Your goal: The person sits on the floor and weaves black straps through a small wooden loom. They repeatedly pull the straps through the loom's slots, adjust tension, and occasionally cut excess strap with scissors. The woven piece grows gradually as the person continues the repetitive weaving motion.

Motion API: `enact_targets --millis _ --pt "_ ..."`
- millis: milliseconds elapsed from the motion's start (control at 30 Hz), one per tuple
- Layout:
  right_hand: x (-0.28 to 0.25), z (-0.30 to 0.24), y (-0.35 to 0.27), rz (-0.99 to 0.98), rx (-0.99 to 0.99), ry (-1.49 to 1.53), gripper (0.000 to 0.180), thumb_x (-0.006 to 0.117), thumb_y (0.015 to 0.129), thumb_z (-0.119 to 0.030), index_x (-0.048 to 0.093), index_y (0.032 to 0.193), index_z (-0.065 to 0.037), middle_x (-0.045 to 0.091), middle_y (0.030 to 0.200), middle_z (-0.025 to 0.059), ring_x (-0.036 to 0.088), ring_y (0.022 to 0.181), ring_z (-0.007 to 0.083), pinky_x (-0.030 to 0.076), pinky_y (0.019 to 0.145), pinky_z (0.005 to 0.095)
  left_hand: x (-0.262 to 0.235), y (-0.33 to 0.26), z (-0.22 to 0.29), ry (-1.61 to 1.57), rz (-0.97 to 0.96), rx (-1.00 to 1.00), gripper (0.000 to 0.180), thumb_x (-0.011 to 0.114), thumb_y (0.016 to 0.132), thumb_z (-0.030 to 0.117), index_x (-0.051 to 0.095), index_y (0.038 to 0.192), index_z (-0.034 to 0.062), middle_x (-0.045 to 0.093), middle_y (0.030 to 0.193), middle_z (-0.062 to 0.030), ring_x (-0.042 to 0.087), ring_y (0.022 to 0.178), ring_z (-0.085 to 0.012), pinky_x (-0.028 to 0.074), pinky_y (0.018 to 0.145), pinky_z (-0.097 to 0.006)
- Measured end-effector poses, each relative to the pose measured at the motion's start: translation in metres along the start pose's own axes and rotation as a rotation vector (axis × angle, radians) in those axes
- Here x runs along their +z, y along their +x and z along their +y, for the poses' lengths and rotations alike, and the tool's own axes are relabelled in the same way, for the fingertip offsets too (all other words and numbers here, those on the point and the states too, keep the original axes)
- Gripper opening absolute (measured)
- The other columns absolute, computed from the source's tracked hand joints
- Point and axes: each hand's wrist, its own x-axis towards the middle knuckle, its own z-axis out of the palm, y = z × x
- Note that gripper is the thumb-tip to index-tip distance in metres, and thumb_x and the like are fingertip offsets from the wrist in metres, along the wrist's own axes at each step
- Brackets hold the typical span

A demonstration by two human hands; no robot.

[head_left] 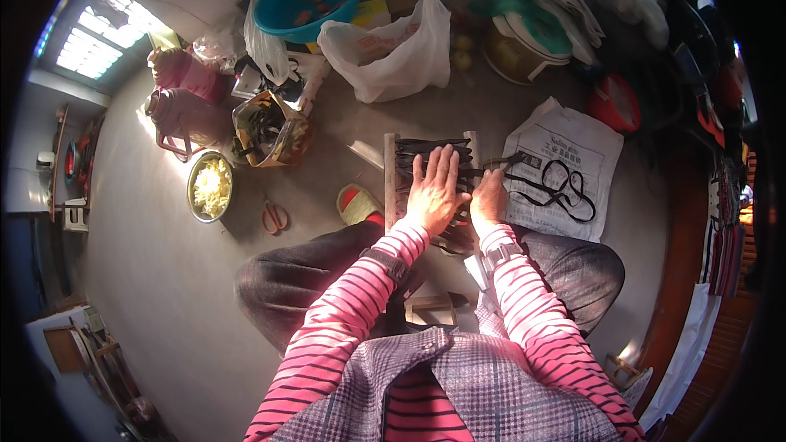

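Between my knees stands a small wooden frame (390,172), like a stool seat, with dark flat strips (407,165) wound and crossed over it. My left hand (436,195) lies flat on the strips, fingers stretched out and pointing away from me. At the frame's right rail, my right hand (489,198) is closed, with fingers bent round a dark strap. The strap's loose length (577,196) runs off to the right and lies in loops on a white printed sack (602,147). My palms hide part of the strips.
Red-handled scissors (275,217) and a metal bowl of yellowish food pieces (211,188) lie on the floor at left. Beyond are an open carton (270,127), pink flasks (184,119), a white plastic bag (389,57) and a teal basin (274,12). A lidded pot (516,57) stands at far right.
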Motion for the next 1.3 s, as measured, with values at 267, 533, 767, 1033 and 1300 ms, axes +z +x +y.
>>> enact_targets --millis 267,533,767,1033,1300 --pt "-0.006 -0.005 0.001 -0.042 0.010 -0.021 0.023 0.042 0.100 -0.025 0.049 0.100 -0.002 0.065 0.085 0.0278 0.063 0.081 0.0478 0.047 0.067 0.0548 -0.001 -0.026 0.020 -0.009 0.005 -0.012 0.069 0.062 0.088 0.031 0.035 0.143 -0.0027 0.036 0.149 -0.0173 0.032 0.139 -0.0334 0.016 0.115 -0.054" --pt "-0.014 -0.014 -0.001 -0.109 0.109 0.038 0.022 0.044 0.101 -0.023 0.046 0.093 -0.002 0.064 0.081 0.0259 0.064 0.077 0.0454 0.048 0.064 0.0518 -0.001 -0.030 -0.009 0.037 -0.099 -0.050 0.083 0.064 0.083 0.042 0.031 0.147 0.0007 0.028 0.155 -0.0143 0.024 0.144 -0.0305 0.013 0.117 -0.052" --pt "0.001 0.002 0.002 -0.024 0.007 -0.034 0.027 0.039 0.101 -0.028 0.048 0.096 -0.003 0.065 0.080 0.0255 0.065 0.075 0.0440 0.048 0.066 0.0536 -0.005 -0.042 0.005 0.028 -0.087 -0.029 0.081 0.062 0.085 0.042 0.031 0.146 -0.0005 0.028 0.154 -0.0154 0.024 0.144 -0.0313 0.011 0.117 -0.053" --pt "-0.001 0.000 0.003 -0.068 0.046 0.014 0.026 0.039 0.102 -0.028 0.046 0.097 -0.002 0.065 0.082 0.0271 0.062 0.080 0.0484 0.045 0.067 0.0564 -0.001 -0.056 0.018 -0.009 -0.145 0.016 0.082 0.064 0.084 0.041 0.032 0.146 -0.0017 0.027 0.155 -0.0171 0.023 0.145 -0.0339 0.011 0.116 -0.056" --pt "-0.006 -0.001 0.002 -0.087 -0.005 -0.001 0.025 0.038 0.102 -0.027 0.043 0.097 -0.003 0.063 0.087 0.0303 0.061 0.086 0.0507 0.044 0.069 0.0572 -0.012 -0.061 0.024 -0.060 -0.146 0.139 0.071 0.065 0.085 0.033 0.038 0.141 -0.0023 0.038 0.147 -0.0189 0.033 0.138 -0.0353 0.021 0.114 -0.053"
